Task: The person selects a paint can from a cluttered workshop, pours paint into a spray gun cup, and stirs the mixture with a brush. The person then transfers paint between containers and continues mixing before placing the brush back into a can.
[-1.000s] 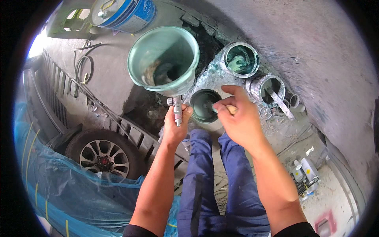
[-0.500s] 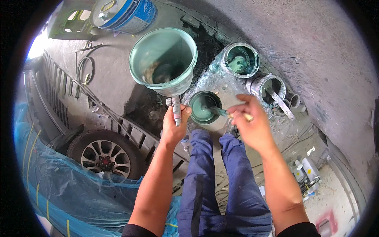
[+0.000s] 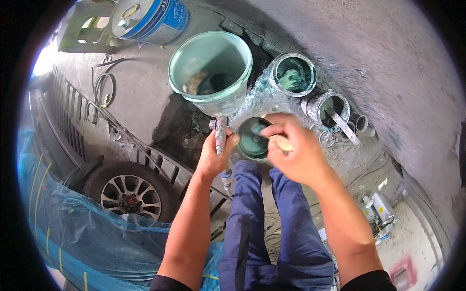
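Observation:
My left hand (image 3: 213, 155) grips the metal body of a paint spray gun (image 3: 221, 138). Its large translucent cup (image 3: 211, 70), smeared green inside, stands open-topped above the hand. My right hand (image 3: 291, 150) holds a round green-stained lid (image 3: 252, 138) together with a pale wooden stick (image 3: 283, 143), just right of the gun. My blue trouser legs (image 3: 272, 218) show below both hands.
Two open paint tins stand on the ground ahead: one with green paint (image 3: 293, 75), one with a metal stirrer (image 3: 330, 109). A blue and white bucket (image 3: 148, 19) lies at the top. A car wheel (image 3: 128, 194) and blue plastic sheeting (image 3: 73, 228) are at left.
My right hand has shifted left and closed over the green lid. The spray gun and cup have stayed nearly still in my left hand.

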`<state>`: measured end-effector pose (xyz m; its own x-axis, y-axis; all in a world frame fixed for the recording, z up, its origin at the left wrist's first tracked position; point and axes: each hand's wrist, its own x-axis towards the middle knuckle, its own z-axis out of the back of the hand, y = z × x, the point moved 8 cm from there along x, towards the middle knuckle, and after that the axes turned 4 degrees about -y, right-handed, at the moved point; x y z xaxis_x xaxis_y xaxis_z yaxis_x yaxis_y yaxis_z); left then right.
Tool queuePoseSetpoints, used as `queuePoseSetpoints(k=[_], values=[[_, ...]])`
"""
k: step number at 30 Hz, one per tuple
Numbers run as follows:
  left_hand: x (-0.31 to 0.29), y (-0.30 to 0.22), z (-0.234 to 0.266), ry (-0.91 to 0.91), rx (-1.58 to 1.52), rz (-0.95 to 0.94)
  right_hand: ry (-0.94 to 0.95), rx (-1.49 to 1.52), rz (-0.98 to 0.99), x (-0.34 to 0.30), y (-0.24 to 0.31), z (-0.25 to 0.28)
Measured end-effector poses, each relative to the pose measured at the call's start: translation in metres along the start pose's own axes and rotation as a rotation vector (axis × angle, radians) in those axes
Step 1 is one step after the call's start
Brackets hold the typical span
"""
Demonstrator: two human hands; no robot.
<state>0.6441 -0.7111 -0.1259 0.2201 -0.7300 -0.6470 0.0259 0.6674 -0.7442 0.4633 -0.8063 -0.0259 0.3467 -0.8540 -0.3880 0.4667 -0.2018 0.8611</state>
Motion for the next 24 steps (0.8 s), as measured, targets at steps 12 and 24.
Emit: queuePoseSetpoints(k=[12,24], values=[[-0.004,-0.005,-0.001,-0.006,-0.011,-0.141,-0.049,0.147,-0.041,0.003,-0.012,-0.003],[-0.018,-0.009,0.001,-0.190,0.106,-0.084,-0.188,-0.084,-0.175,-0.007,-0.038,0.009]])
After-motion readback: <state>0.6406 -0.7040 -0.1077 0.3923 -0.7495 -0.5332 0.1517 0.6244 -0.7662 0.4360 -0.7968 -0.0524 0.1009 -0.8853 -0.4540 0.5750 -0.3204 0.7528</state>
